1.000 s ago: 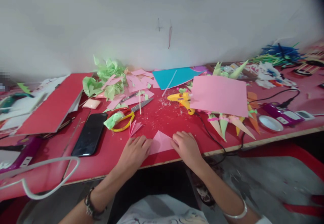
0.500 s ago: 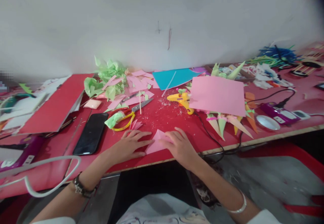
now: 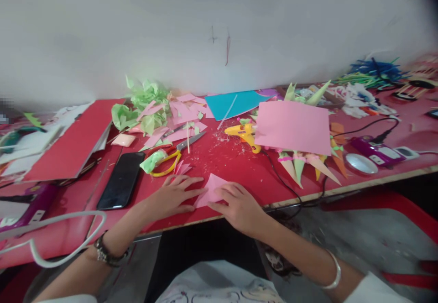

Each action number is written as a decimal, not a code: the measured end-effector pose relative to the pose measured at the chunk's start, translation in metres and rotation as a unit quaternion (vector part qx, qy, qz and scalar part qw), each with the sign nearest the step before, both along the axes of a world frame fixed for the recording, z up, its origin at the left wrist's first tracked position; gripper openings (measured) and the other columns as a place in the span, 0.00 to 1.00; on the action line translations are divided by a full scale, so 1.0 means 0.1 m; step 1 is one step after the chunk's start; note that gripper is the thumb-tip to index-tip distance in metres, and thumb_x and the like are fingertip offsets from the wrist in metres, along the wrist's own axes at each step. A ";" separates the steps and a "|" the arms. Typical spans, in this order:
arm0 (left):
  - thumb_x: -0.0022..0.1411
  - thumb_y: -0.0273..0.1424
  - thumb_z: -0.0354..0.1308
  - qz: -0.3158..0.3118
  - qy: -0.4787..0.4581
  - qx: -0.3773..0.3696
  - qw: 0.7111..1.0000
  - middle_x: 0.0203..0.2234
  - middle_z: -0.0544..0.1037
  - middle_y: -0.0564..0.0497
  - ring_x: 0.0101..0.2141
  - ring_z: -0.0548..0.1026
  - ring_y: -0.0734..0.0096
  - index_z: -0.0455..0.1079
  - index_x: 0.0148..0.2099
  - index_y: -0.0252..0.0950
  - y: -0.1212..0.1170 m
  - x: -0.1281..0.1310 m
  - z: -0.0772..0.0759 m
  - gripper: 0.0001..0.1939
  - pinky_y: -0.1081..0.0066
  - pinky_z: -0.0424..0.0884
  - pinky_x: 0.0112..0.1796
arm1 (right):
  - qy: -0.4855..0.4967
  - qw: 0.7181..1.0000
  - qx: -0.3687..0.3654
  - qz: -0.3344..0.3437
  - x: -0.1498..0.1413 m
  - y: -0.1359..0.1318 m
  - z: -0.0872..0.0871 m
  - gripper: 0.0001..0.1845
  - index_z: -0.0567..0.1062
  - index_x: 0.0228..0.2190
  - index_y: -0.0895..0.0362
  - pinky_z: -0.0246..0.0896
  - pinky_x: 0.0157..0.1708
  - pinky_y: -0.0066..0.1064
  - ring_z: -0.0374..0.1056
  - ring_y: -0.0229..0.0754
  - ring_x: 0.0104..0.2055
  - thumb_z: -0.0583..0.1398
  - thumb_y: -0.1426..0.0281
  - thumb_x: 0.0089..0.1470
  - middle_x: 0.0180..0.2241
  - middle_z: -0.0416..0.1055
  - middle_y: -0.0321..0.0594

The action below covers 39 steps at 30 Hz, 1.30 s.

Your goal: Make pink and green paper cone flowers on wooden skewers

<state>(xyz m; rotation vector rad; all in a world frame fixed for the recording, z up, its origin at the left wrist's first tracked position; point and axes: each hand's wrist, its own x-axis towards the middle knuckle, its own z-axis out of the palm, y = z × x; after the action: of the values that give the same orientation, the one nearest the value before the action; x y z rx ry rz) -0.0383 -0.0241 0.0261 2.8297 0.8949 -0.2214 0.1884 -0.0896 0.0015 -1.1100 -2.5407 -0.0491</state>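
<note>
one folded pink paper (image 3: 210,188); left hand (image 3: 172,197) spread at edge, right hand (image 3: 240,208) curled onto it, grip unclear

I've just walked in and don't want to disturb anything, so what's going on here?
A person has both hands at a folded piece of pink paper near the front edge of a red table. The right hand has its fingers on the paper; the left hand is spread at its left edge. Beyond them lie scissors and a yellow glue gun, the latter beside a larger pink sheet.
</note>
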 end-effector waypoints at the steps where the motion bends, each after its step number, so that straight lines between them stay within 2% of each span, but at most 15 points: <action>1: 0.57 0.38 0.52 -0.002 0.000 -0.002 1.000 0.58 0.54 0.54 0.54 0.55 0.55 0.45 0.59 0.58 0.00 0.00 0.00 0.30 0.55 0.58 0.47 | 0.002 1.000 0.000 -0.010 0.06 -0.01 -0.01 0.14 0.71 0.40 0.49 0.49 0.51 0.41 0.57 0.44 0.47 0.52 0.73 0.53 0.43 0.66 0.39; 5: 0.58 0.39 0.50 -0.001 0.005 -0.016 1.000 0.58 0.53 0.54 0.54 0.54 0.55 0.44 0.59 0.58 0.01 0.00 0.02 0.29 0.54 0.57 0.48 | -0.011 0.998 -0.020 -0.054 0.29 -0.07 0.00 0.17 0.71 0.42 0.48 0.45 0.54 0.44 0.55 0.46 0.50 0.53 0.75 0.51 0.46 0.65 0.39; 11: 0.59 0.39 0.48 0.005 0.012 -0.037 0.999 0.58 0.52 0.54 0.55 0.52 0.54 0.43 0.59 0.58 0.01 0.01 0.03 0.27 0.52 0.55 0.49 | 0.001 0.992 -0.037 -0.117 0.53 -0.16 0.05 0.21 0.73 0.41 0.48 0.53 0.50 0.42 0.56 0.46 0.50 0.51 0.79 0.49 0.46 0.66 0.40; 17: 0.60 0.40 0.46 0.006 0.006 -0.052 0.999 0.59 0.50 0.54 0.55 0.51 0.52 0.42 0.59 0.57 0.03 -0.02 0.00 0.27 0.50 0.53 0.49 | 0.005 0.989 -0.026 -0.147 0.63 -0.21 0.02 0.24 0.73 0.41 0.51 0.58 0.46 0.39 0.59 0.44 0.49 0.49 0.82 0.46 0.45 0.67 0.39; 19: 0.60 0.39 0.46 0.008 0.008 -0.063 0.998 0.59 0.50 0.54 0.55 0.50 0.52 0.43 0.59 0.57 0.02 -0.01 0.04 0.26 0.50 0.53 0.49 | 0.015 0.986 -0.016 -0.164 0.64 -0.22 0.02 0.22 0.74 0.38 0.52 0.59 0.44 0.38 0.61 0.44 0.46 0.50 0.82 0.46 0.43 0.69 0.40; 23: 0.58 0.32 0.48 0.021 -0.004 -0.062 0.998 0.58 0.52 0.52 0.55 0.52 0.55 0.48 0.59 0.51 -0.10 0.11 0.12 0.27 0.53 0.53 0.51 | 0.055 0.975 0.011 -0.215 0.60 -0.21 0.05 0.14 0.75 0.26 0.57 0.61 0.39 0.36 0.65 0.43 0.38 0.50 0.79 0.47 0.35 0.71 0.42; 24: 0.57 0.30 0.48 0.032 -0.014 -0.055 0.998 0.58 0.53 0.52 0.55 0.53 0.57 0.48 0.59 0.49 -0.15 0.16 0.13 0.27 0.54 0.51 0.52 | 0.065 0.975 0.009 -0.211 0.58 -0.20 0.06 0.13 0.74 0.28 0.57 0.61 0.40 0.35 0.65 0.43 0.38 0.50 0.79 0.47 0.35 0.71 0.42; 26: 0.56 0.29 0.48 0.073 -0.048 -0.031 0.996 0.57 0.55 0.49 0.55 0.55 0.61 0.46 0.60 0.42 -0.27 0.29 0.12 0.30 0.56 0.50 0.53 | 0.068 0.984 -0.014 -0.164 0.51 -0.21 0.06 0.15 0.71 0.39 0.58 0.60 0.44 0.35 0.63 0.43 0.44 0.52 0.75 0.49 0.41 0.69 0.44; 28: 0.54 0.32 0.52 0.113 -0.083 -0.005 0.990 0.58 0.54 0.46 0.55 0.55 0.60 0.46 0.60 0.38 -0.38 0.42 0.09 0.33 0.59 0.52 0.52 | 0.046 0.993 -0.040 -0.099 0.43 -0.22 0.02 0.22 0.65 0.48 0.59 0.57 0.48 0.38 0.58 0.45 0.50 0.54 0.69 0.50 0.49 0.63 0.46; 29: 0.52 0.34 0.54 0.123 -0.096 0.011 0.988 0.58 0.54 0.45 0.56 0.53 0.59 0.46 0.60 0.36 -0.44 0.48 0.07 0.35 0.59 0.52 0.53 | 0.036 0.996 -0.042 -0.076 0.40 -0.23 -0.01 0.24 0.63 0.49 0.59 0.56 0.49 0.40 0.57 0.46 0.51 0.54 0.67 0.50 0.50 0.62 0.47; 31: 0.50 0.37 0.57 0.098 -0.118 0.037 0.987 0.58 0.53 0.45 0.57 0.51 0.58 0.48 0.59 0.37 -0.51 0.57 0.02 0.36 0.57 0.51 0.53 | 0.035 0.998 -0.019 -0.057 0.35 -0.25 -0.06 0.20 0.65 0.46 0.59 0.56 0.48 0.41 0.60 0.46 0.49 0.54 0.68 0.51 0.47 0.65 0.48; 33: 0.49 0.36 0.58 0.062 -0.136 0.059 0.987 0.55 0.59 0.47 0.55 0.55 0.59 0.52 0.57 0.40 -0.56 0.62 -0.03 0.33 0.57 0.52 0.52 | 0.054 0.997 0.007 -0.051 0.33 -0.27 -0.09 0.12 0.70 0.39 0.60 0.59 0.44 0.39 0.64 0.44 0.42 0.53 0.73 0.52 0.40 0.70 0.46; 36: 0.55 0.33 0.54 0.032 -0.167 0.102 0.980 0.41 0.73 0.51 0.42 0.69 0.67 0.61 0.50 0.40 -0.59 0.69 -0.07 0.19 0.62 0.59 0.47 | 0.085 0.995 0.009 -0.043 0.31 -0.27 -0.04 0.09 0.71 0.28 0.59 0.61 0.35 0.34 0.64 0.40 0.32 0.52 0.74 0.53 0.28 0.70 0.41; 38: 0.58 0.29 0.50 0.032 -0.200 0.148 0.968 0.30 0.75 0.54 0.34 0.71 0.72 0.65 0.41 0.39 -0.59 0.73 -0.05 0.08 0.63 0.60 0.46 | 0.107 0.993 0.001 -0.041 0.30 -0.25 0.05 0.10 0.70 0.26 0.59 0.60 0.32 0.32 0.62 0.39 0.29 0.51 0.73 0.54 0.25 0.69 0.40; 39: 0.59 0.28 0.48 0.034 -0.218 0.173 0.960 0.27 0.74 0.55 0.31 0.71 0.73 0.66 0.37 0.38 -0.59 0.74 -0.02 0.06 0.63 0.60 0.46 | 0.122 0.992 0.000 -0.043 0.29 -0.23 0.10 0.10 0.70 0.26 0.59 0.59 0.31 0.32 0.62 0.39 0.29 0.51 0.73 0.54 0.25 0.69 0.40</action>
<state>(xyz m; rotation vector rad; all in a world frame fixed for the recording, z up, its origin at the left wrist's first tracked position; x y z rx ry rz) 0.0361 -0.0830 0.0246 2.9528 0.9982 0.6035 0.2170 -0.1129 0.0111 -1.1496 -2.2767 0.0612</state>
